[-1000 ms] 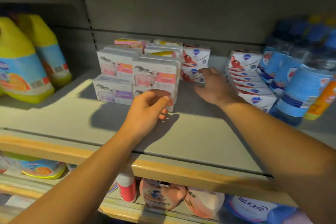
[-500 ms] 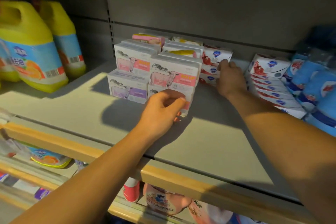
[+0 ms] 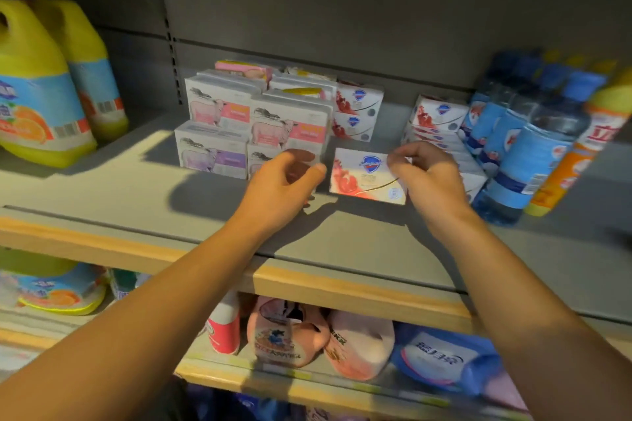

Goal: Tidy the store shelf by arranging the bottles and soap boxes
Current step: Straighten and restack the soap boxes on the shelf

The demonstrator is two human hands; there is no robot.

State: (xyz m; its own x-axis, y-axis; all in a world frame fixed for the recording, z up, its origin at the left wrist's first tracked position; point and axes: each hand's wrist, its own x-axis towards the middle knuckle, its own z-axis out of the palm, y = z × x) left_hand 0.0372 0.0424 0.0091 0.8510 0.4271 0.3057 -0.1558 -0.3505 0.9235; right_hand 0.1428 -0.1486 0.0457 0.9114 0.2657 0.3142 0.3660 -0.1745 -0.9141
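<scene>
Shelf (image 3: 136,202): R hand (image 3: 431,181) pinches soap box (image 3: 362,178); L hand (image 3: 284,188) grips sheep box (image 3: 263,161)

Both forearms bare, no sleeves; left hand (image 3: 284,188), right hand (image 3: 432,181).

1. White soap box (image 3: 362,178) with red splash and blue shield, centre frame, tilted face-up, pinched by one hand.
2. Stacked sheep-print soap boxes (image 3: 253,123), centre-left.
3. Matching white-red boxes (image 3: 357,111) stacked behind; more (image 3: 441,126) at right.
4. Blue bottles (image 3: 533,147), right edge, upright.
</scene>
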